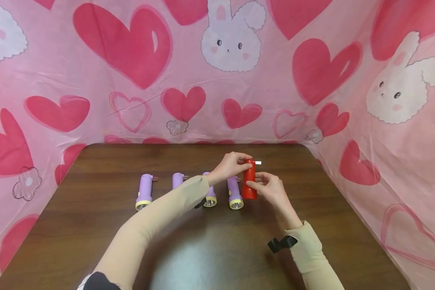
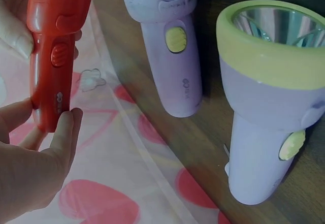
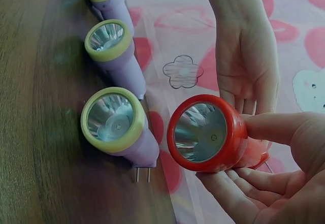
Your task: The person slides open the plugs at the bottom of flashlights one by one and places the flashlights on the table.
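A red flashlight (image 1: 249,179) is held upright, lens downward, between both hands at the right end of a row of purple flashlights. My left hand (image 1: 232,164) pinches its tail end, thumb and fingertips on opposite sides in the left wrist view. My right hand (image 1: 273,187) grips it near the head; in the right wrist view the thumb (image 3: 271,125) lies on one side of the red rim and fingers support the other. A white-based plug stands out from the tail. The red switch (image 2: 59,55) shows in the left wrist view.
Several purple flashlights with yellow rims lie in a row on the brown wooden table (image 1: 203,249), including the nearest one (image 1: 234,191) and the leftmost one (image 1: 145,187). Metal prongs (image 3: 142,174) stick out from their sides. A pink heart-print cloth (image 1: 188,72) hangs behind.
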{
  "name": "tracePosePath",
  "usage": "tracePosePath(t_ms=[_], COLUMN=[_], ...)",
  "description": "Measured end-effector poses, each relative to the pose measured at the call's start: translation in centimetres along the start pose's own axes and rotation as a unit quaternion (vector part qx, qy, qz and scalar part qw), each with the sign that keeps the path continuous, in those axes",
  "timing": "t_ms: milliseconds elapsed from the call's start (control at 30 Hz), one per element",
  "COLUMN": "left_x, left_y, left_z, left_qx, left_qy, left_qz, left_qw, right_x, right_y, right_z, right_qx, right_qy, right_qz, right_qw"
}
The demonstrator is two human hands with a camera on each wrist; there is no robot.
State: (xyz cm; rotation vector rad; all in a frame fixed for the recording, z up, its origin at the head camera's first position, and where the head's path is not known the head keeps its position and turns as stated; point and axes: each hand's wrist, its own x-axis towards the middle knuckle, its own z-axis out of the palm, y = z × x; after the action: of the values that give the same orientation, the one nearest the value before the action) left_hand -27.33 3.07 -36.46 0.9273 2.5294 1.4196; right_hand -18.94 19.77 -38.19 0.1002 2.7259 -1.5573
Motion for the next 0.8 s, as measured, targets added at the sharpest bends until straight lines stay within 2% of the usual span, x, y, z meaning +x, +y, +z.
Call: tracePosePath(t_ms=[167,567,800], left_x=[0.4,0.8,1.1], left_y=[0.0,-0.4,-0.8], left_z=[0.4,1.2,1.4], left_qx=[0.003,0.025,0.019], left_qy=[-0.003,-0.014,-0.021], left_qz=[-0.011,-0.012,-0.026], left_qw=[0.9999,0.9995,0.9993], right_x=[0.1,0.5,0.6], right_y=[0.3,1.4,1.7], right_z=[-0.1,-0.3,-0.4], right_qx=[0.002,0.007,0.003], right_qy=[-0.003,-0.007,-0.011], right_qz=[0.005,0.025,0.028], right_qw=[1.000,1.000,1.000])
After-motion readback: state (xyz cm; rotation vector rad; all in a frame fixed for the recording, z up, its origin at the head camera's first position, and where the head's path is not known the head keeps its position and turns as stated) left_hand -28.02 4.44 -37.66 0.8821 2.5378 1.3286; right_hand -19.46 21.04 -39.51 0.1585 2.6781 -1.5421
